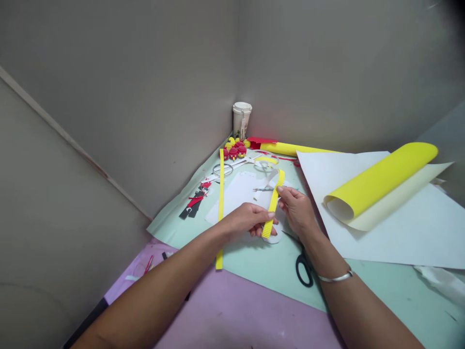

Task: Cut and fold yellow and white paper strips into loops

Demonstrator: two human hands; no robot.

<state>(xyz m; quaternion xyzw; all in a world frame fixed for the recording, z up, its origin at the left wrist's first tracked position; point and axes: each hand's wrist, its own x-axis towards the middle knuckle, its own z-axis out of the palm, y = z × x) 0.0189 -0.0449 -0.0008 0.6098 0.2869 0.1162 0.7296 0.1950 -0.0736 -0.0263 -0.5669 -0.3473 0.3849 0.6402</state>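
Observation:
A ridged yellow strip (271,211) is held between both hands over the table. My left hand (251,218) grips it near its lower end, thumb on top and fingers beneath. Higher up, my right hand (295,206) pinches its edge, and the strip's upper end curls over. White paper (238,191) lies beneath and behind the hands. Black-handled scissors (304,269) rest beside my right wrist, blades partly hidden by it. To the left lies a long flat yellow strip (221,194), partly covered by my left forearm. A thin pencil (259,189) lies behind the held strip.
Several red and yellow round pieces (233,153) sit before a white lidded cup (241,118) in the corner. Black and red scraps (194,206) lie left. A yellow corrugated roll (378,182) rests on a large white sheet (395,237) at right. Grey walls stand behind.

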